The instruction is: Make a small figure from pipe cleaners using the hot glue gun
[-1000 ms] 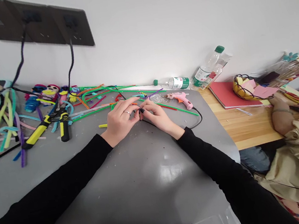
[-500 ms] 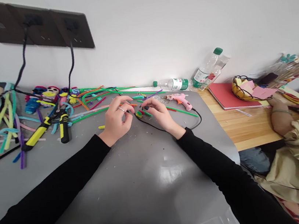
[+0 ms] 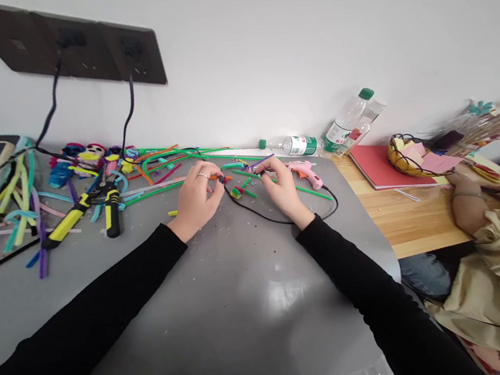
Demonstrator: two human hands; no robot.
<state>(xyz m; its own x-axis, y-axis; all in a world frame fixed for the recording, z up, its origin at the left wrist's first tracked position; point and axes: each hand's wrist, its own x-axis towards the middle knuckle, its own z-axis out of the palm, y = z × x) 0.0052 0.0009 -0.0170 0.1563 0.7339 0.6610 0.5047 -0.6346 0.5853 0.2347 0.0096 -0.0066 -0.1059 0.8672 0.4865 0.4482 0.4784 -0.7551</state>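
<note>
Two hands were busy far back on the worktop (image 3: 230, 314). My left hand (image 3: 198, 196) pinched a small orange bit (image 3: 217, 178). My right hand (image 3: 283, 188) curled over a purple pipe cleaner (image 3: 261, 161); I could not tell its grip. Small, slow pinches seemed best, clear of the black cord (image 3: 263, 218).

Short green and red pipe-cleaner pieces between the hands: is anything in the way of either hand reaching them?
Only a thin black cord, lying flat on the grey table, curves close past the pieces on the side of the left hand. Between the right hand and them, nothing visible.
</note>
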